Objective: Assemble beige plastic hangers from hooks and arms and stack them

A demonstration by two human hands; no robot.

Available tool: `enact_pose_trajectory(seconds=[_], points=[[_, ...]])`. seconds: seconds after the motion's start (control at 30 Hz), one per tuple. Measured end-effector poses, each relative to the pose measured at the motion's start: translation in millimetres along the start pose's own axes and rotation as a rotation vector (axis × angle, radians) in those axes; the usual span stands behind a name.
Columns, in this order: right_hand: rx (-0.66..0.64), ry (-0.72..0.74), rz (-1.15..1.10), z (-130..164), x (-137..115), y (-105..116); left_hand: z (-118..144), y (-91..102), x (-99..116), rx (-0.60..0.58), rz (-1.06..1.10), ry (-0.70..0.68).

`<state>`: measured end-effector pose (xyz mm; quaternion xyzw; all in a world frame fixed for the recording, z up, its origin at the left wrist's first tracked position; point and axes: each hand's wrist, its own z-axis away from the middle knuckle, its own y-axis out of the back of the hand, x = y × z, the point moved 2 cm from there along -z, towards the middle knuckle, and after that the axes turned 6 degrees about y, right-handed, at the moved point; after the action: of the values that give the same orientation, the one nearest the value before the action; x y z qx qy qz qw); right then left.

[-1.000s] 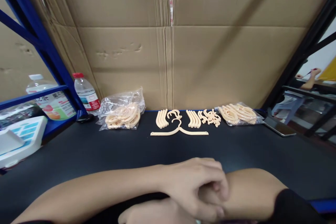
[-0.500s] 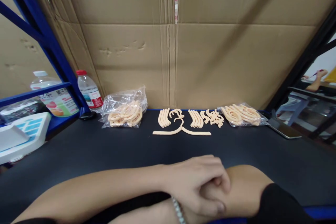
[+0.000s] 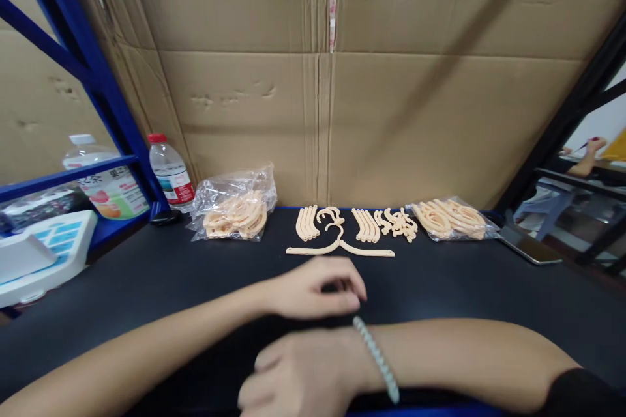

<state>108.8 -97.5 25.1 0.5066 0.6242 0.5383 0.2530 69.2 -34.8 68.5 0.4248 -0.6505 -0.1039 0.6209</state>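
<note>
My left hand [image 3: 317,288] rests on the black mat [image 3: 161,273], its fingers loosely curled with a gap to the thumb, holding nothing. It lies just short of an assembled cream plastic hanger [image 3: 340,249]. My right hand [image 3: 293,379] lies nearer to me in a loose fist, empty, with a pale bead bracelet [image 3: 377,359] at the wrist; the right forearm crosses in front of the left one. Behind the hanger are rows of cream parts: curved arms [image 3: 306,223], a hook [image 3: 328,214], more curved arms [image 3: 366,225] and small pieces [image 3: 398,222].
Two clear bags of cream parts lie at the back, one on the left [image 3: 235,212] and one on the right [image 3: 452,218]. Cardboard sheets [image 3: 391,117] wall off the back. Water bottles [image 3: 169,172], a blue rack post [image 3: 98,91] and a white device [image 3: 39,254] stand left; a phone [image 3: 531,247] lies right.
My left hand has let go of my right forearm and moved forward toward the hanger. My right hand and its bracelet have come into view below.
</note>
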Motion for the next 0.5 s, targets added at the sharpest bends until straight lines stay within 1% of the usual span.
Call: enact_pose_trajectory(seconds=[0.03, 0.07, 0.1, 0.13, 0.17, 0.23, 0.27, 0.37, 0.43, 0.5], points=[[0.060, -0.042, 0.015, 10, 9, 13, 2, 15.4, -14, 0.101, -0.077, 0.052], [0.097, -0.163, 0.063, 23, 22, 27, 4, 31.3, -29, 0.217, -0.152, 0.111], [0.102, -0.323, 0.128, 38, 36, 41, 7, 45.9, -46, 0.312, -0.264, 0.154], [0.096, -0.523, 0.191, 55, 52, 53, 11, 58.4, -62, 0.384, -0.396, 0.199], [0.091, -0.747, 0.233, 74, 68, 63, 14, 68.4, -77, 0.436, -0.446, 0.228], [0.040, -1.248, 0.200, 116, 97, 74, 22, 79.5, -103, 0.479, -0.489, 0.248], [0.022, -1.356, 0.192, 133, 108, 75, 25, 81.1, -112, 0.480, -0.503, 0.246], [-0.025, -1.512, 0.168, 169, 130, 64, 31, 76.8, -127, 0.435, -0.530, 0.219], [-0.044, -1.569, 0.144, 181, 138, 52, 33, 72.5, -130, 0.409, -0.543, 0.204], [-0.052, -1.605, 0.117, 186, 143, 43, 34, 69.5, -131, 0.390, -0.556, 0.192]])
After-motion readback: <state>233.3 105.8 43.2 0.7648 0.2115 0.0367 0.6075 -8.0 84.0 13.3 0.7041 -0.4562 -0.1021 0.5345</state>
